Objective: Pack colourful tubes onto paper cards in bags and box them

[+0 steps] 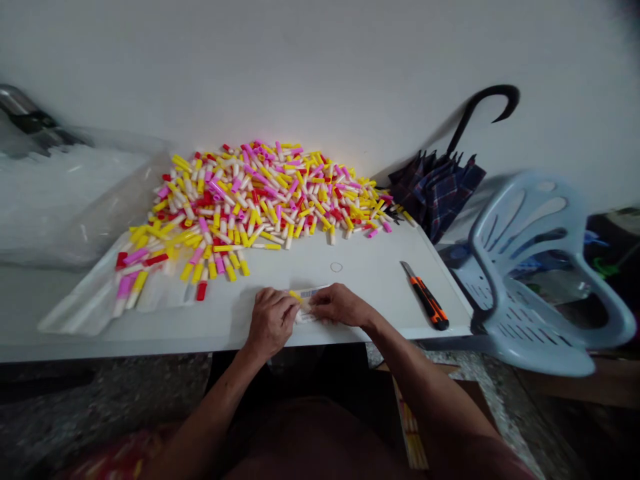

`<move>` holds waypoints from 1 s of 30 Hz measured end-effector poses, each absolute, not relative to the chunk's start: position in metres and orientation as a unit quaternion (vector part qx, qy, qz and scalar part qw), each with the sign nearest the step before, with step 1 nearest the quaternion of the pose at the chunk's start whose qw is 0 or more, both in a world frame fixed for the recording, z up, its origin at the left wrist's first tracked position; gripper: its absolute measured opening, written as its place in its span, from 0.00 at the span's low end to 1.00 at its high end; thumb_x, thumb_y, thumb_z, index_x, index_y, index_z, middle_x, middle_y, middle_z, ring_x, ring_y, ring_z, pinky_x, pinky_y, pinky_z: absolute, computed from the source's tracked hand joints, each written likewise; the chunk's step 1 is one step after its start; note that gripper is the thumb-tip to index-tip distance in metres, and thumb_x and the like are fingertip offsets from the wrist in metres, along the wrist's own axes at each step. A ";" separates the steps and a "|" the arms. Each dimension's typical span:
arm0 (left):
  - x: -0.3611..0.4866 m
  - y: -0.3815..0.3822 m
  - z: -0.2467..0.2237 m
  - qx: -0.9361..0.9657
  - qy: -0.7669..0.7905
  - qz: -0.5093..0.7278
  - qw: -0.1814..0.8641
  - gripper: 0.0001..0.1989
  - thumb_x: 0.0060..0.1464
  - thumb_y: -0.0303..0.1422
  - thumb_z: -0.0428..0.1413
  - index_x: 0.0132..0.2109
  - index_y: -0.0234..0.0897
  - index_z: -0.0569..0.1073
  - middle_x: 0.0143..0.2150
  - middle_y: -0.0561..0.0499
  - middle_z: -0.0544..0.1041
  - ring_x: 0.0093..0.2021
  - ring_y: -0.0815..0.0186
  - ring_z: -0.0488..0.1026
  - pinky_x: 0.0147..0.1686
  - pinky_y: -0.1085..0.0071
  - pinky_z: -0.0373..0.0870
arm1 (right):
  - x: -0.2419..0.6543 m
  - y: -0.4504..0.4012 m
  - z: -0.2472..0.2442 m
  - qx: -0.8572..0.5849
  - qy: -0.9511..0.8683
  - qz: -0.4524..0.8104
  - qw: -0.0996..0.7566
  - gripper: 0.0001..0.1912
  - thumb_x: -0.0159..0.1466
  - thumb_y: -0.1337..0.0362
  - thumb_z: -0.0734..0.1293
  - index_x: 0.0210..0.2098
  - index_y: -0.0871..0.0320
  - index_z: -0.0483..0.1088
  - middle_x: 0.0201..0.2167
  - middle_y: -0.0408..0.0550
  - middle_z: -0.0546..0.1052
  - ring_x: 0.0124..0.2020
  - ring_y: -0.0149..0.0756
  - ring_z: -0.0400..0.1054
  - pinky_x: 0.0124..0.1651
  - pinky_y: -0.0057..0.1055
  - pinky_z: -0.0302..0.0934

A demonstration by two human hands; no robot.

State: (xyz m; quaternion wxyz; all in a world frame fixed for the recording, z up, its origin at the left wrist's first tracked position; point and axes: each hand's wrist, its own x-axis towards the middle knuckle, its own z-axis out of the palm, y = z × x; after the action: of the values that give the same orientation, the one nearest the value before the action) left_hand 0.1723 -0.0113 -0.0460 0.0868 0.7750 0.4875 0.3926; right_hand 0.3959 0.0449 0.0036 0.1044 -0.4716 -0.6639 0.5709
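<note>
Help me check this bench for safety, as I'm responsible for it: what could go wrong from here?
The knife lies with its blade bare, on the same side as the right hand; a careless reach might mean a cut. The heap of tubes is loose, so a bump could scatter some across the table.

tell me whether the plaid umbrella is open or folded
Folded. The umbrella is gathered in loose pleats below its curved handle.

The hands [273, 319] and forearms [410, 365] are bare.
</note>
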 end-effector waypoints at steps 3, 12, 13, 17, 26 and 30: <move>0.172 -0.011 -0.046 0.773 0.489 0.396 0.085 0.08 0.69 0.32 0.55 0.40 0.41 0.77 0.40 0.49 0.80 0.43 0.57 0.72 0.49 0.55 0.64 | 0.400 0.038 -0.006 -0.459 -0.656 0.584 0.136 0.11 0.61 0.59 0.71 0.37 0.60 0.82 0.23 0.40 0.76 0.24 0.28 0.63 0.27 0.24 0.57; 0.172 -0.012 -0.045 0.781 0.489 0.378 0.092 0.10 0.69 0.32 0.54 0.38 0.40 0.76 0.38 0.49 0.79 0.41 0.58 0.70 0.48 0.54 0.63 | 0.391 0.028 -0.002 -0.441 -0.628 0.638 0.070 0.14 0.67 0.60 0.66 0.44 0.58 0.82 0.20 0.37 0.68 0.16 0.24 0.57 0.19 0.21 0.50; 0.171 -0.012 -0.045 0.781 0.489 0.376 0.094 0.10 0.69 0.31 0.53 0.38 0.40 0.76 0.37 0.49 0.79 0.41 0.58 0.69 0.49 0.54 0.63 | 0.390 0.028 0.001 -0.433 -0.612 0.660 0.043 0.16 0.67 0.60 0.66 0.49 0.57 0.81 0.21 0.37 0.69 0.15 0.25 0.60 0.18 0.21 0.52; 0.169 -0.011 -0.043 0.779 0.497 0.368 0.104 0.09 0.69 0.31 0.54 0.38 0.40 0.75 0.37 0.50 0.78 0.41 0.58 0.69 0.49 0.55 0.62 | 0.397 0.030 0.009 -0.400 -0.553 0.731 -0.016 0.26 0.65 0.59 0.67 0.62 0.58 0.73 0.22 0.38 0.73 0.15 0.30 0.65 0.17 0.23 0.57; 0.173 -0.011 -0.040 0.783 0.509 0.348 0.082 0.09 0.68 0.31 0.54 0.37 0.40 0.75 0.36 0.49 0.79 0.40 0.57 0.68 0.46 0.54 0.61 | 0.407 0.137 0.020 -0.718 -0.611 0.274 0.189 0.21 0.70 0.49 0.66 0.46 0.62 0.79 0.36 0.55 0.82 0.37 0.38 0.75 0.35 0.27 0.62; 0.175 -0.013 -0.044 0.765 0.513 0.379 0.084 0.09 0.69 0.32 0.53 0.38 0.40 0.75 0.38 0.49 0.79 0.40 0.58 0.69 0.48 0.55 0.62 | 0.395 0.169 0.019 -0.752 -0.596 0.220 0.178 0.13 0.66 0.58 0.70 0.38 0.63 0.80 0.44 0.62 0.82 0.45 0.46 0.76 0.39 0.30 0.61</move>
State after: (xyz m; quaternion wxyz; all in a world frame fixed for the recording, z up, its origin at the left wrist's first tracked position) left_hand 0.1747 -0.0134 -0.0442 0.0842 0.7651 0.5135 0.3794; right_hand 0.3950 0.1690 0.0188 0.1783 -0.7517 -0.5957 0.2197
